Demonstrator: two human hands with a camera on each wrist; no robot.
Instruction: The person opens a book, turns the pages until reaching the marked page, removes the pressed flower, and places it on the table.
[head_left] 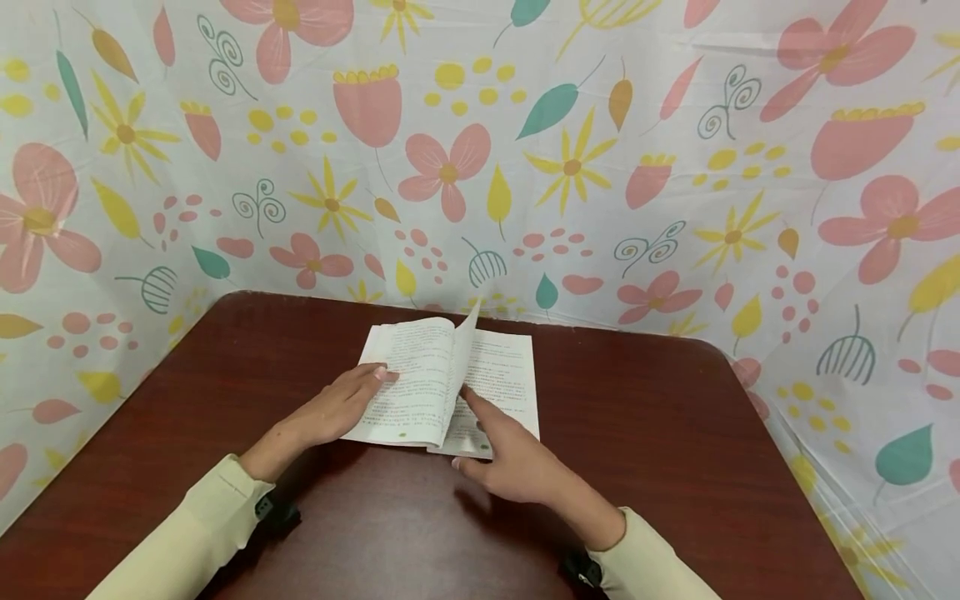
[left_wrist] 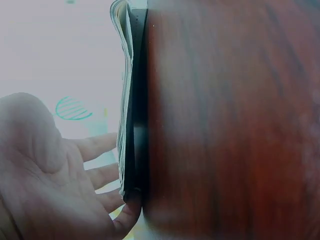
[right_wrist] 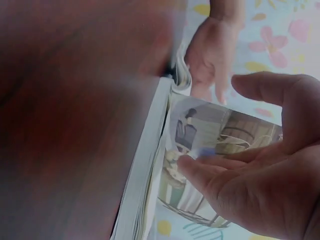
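Observation:
An open book lies on the table, its pages covered in printed text. One leaf stands up near the spine, partway between the two sides. My left hand rests on the left page, fingers extended; in the left wrist view its fingers lie across the edge of the page stack. Against the raised leaf are the nearly straight fingers of my right hand, with the thumb held apart. A colored illustration shows beside these fingers in the right wrist view.
The dark reddish-brown table has rounded far corners. Behind it hangs a white curtain printed with flowers and leaves. Black straps sit at the cuffs of both pale sleeves.

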